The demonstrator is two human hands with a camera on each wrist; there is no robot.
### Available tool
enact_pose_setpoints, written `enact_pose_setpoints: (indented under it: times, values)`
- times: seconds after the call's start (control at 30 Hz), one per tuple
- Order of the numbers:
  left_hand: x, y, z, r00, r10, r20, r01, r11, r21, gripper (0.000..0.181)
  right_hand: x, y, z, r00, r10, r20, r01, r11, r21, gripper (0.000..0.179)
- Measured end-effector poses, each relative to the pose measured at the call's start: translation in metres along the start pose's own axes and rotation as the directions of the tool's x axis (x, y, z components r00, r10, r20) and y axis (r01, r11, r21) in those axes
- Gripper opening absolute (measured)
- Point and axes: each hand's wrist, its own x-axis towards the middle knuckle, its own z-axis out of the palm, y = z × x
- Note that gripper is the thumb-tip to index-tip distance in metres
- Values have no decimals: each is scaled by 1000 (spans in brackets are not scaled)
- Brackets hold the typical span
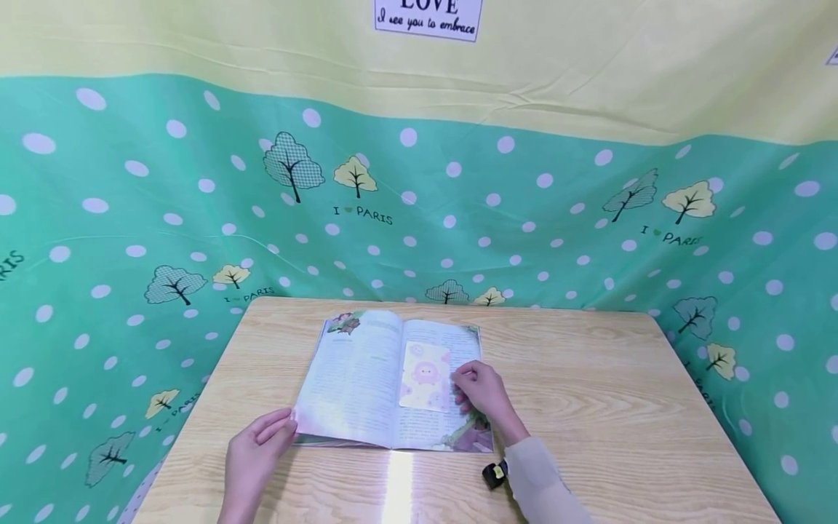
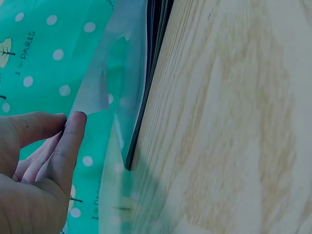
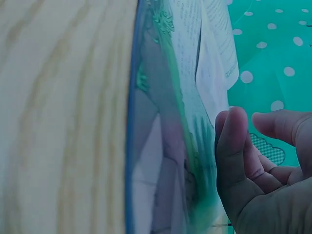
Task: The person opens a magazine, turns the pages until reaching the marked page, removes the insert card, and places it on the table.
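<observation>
An open book (image 1: 350,378) lies on the wooden table, with printed text and coloured pictures at its corners. My left hand (image 1: 257,451) pinches the lower outer corner of the left page between thumb and fingers; in the left wrist view that page (image 2: 92,92) is lifted away from the pages beneath. On the right page lies a pale pink card (image 1: 424,375) with a round pink figure. My right hand (image 1: 483,389) is at the card's right edge. In the right wrist view a gap separates its thumb from its index finger, and nothing shows between them.
A black object (image 1: 494,475) with a yellow patch, at the right sleeve's cuff, is too small to identify. A green dotted cloth (image 1: 452,211) with tree prints hangs behind the table (image 1: 589,393) and along its sides. Light glares on the table below the book.
</observation>
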Motion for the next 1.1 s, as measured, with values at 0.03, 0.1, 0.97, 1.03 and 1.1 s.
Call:
enact_pose_setpoints:
  times: [0.03,0.1,0.97,1.03,1.1]
  values:
    - [0,-1,-1,1000,1,-3,-1,1000,13,47,0,0,1,1000,5,2,-4,1000,-1,19]
    - [1,-2,-2,1000,2,-13,-1,999,35,47,0,0,1,1000,10,8,-10,1000,2,18]
    - [-2,9,8,996,14,-84,-2,990,139,52,6,-2,14,999,43,15,-41,993,-110,9]
    - [-1,9,9,997,12,-78,-2,993,119,49,6,-2,15,999,41,15,-39,992,-121,9]
    - [-1,9,11,998,13,-69,-6,995,97,47,7,-2,15,999,40,12,-38,991,-131,9]
